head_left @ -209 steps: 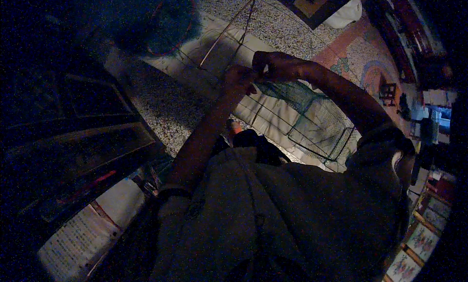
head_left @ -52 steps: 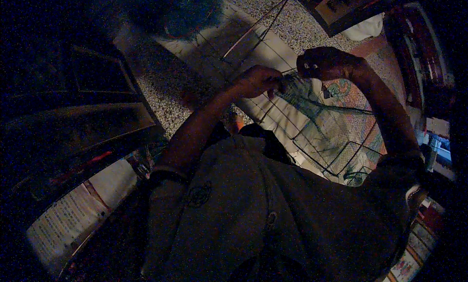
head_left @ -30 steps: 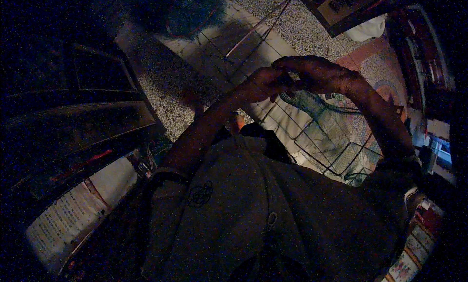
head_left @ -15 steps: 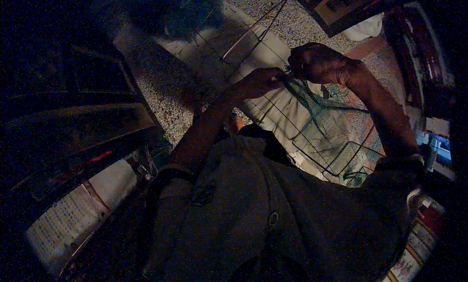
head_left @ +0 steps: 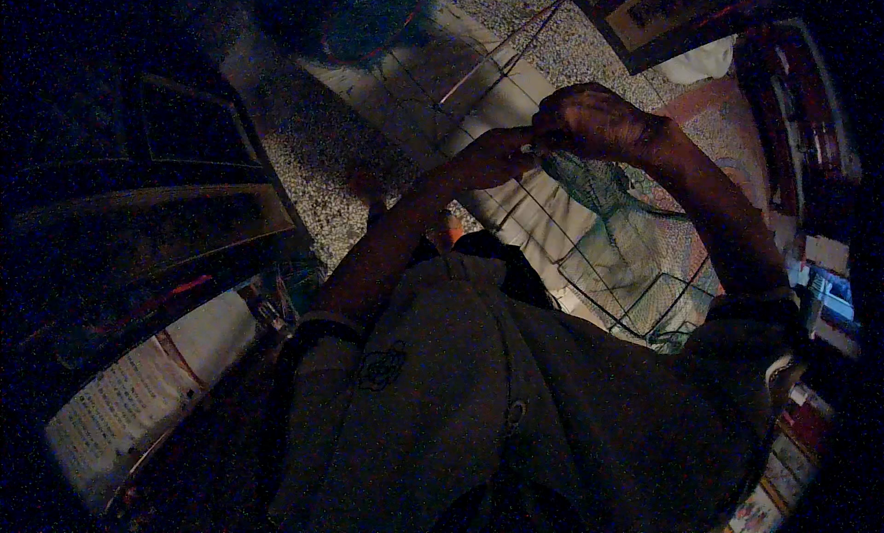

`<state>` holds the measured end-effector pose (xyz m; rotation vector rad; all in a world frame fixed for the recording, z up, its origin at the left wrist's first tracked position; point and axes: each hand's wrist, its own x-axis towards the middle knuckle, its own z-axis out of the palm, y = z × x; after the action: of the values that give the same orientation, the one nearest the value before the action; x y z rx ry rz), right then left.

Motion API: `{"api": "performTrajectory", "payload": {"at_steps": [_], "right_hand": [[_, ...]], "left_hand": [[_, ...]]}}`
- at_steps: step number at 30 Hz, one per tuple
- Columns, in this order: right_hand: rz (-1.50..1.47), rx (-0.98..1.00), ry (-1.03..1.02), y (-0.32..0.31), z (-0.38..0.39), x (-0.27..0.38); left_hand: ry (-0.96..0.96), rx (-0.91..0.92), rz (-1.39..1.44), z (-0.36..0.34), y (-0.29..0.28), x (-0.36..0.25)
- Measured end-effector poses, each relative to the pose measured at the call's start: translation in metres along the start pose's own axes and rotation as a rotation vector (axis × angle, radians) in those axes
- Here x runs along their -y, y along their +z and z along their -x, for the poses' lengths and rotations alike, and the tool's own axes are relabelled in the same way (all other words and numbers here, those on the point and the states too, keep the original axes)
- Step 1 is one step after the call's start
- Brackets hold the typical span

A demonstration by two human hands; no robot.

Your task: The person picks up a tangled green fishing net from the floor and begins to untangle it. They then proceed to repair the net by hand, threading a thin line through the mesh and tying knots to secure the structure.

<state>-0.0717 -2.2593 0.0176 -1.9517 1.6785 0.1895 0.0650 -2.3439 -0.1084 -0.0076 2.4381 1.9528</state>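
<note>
The scene is dim. Green mesh netting [head_left: 635, 243] hangs from my hands, gathered toward the top and spreading over dark thin wire frames [head_left: 603, 303] below. My right hand [head_left: 594, 119] is closed on the gathered top of the netting, knuckles up. Beside it and touching it, my left hand [head_left: 502, 156] pinches at the same gathered end. Its fingertips are partly hidden behind the right hand, and a small pale spot shows there. What exactly lies between the fingertips is too dark to make out.
Under the netting lies a pale creased sheet [head_left: 516, 211] on a speckled floor [head_left: 331, 179]. A dark blue-green netted heap [head_left: 368, 22] sits at the far left. Dark wooden furniture [head_left: 212, 211] stands at left, a white bag [head_left: 700, 62] at far right.
My right hand has shifted slightly left, closing over the left fingertips. The netting below is bunched differently, its upper strands less spread. The whole view has shifted a little.
</note>
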Motion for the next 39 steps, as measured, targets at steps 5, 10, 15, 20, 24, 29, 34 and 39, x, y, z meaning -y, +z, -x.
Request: {"api": "performTrajectory", "payload": {"at_steps": [5, 10, 15, 20, 24, 29, 34, 39], "right_hand": [[-0.062, -0.091, -0.015, -0.010, 0.010, 0.009], [0.001, -0.329, -0.245, -0.013, 0.023, 0.010], [0.079, -0.219, -0.156, -0.006, 0.018, 0.002], [-0.085, -0.188, -0.143, -0.008, 0.017, -0.009], [0.076, -0.193, -0.088, -0.006, 0.015, -0.004], [0.097, -0.063, 0.042, -0.020, 0.011, -0.001], [0.095, -0.217, -0.068, -0.015, 0.023, -0.012], [0.070, -0.079, 0.067, -0.015, 0.020, -0.019]], "left_hand": [[-0.032, -0.081, -0.112, -0.002, -0.002, -0.002], [-0.157, -0.122, -0.019, -0.003, -0.005, -0.011], [0.000, -0.161, -0.207, -0.006, -0.005, -0.006], [0.046, -0.153, -0.036, -0.009, -0.003, 0.000], [-0.041, -0.124, -0.073, -0.014, -0.005, -0.002], [-0.038, -0.103, -0.087, -0.020, -0.007, -0.004], [0.297, -0.316, -0.329, -0.033, 0.014, 0.022], [0.294, -0.254, -0.290, -0.038, 0.011, 0.026]]}}
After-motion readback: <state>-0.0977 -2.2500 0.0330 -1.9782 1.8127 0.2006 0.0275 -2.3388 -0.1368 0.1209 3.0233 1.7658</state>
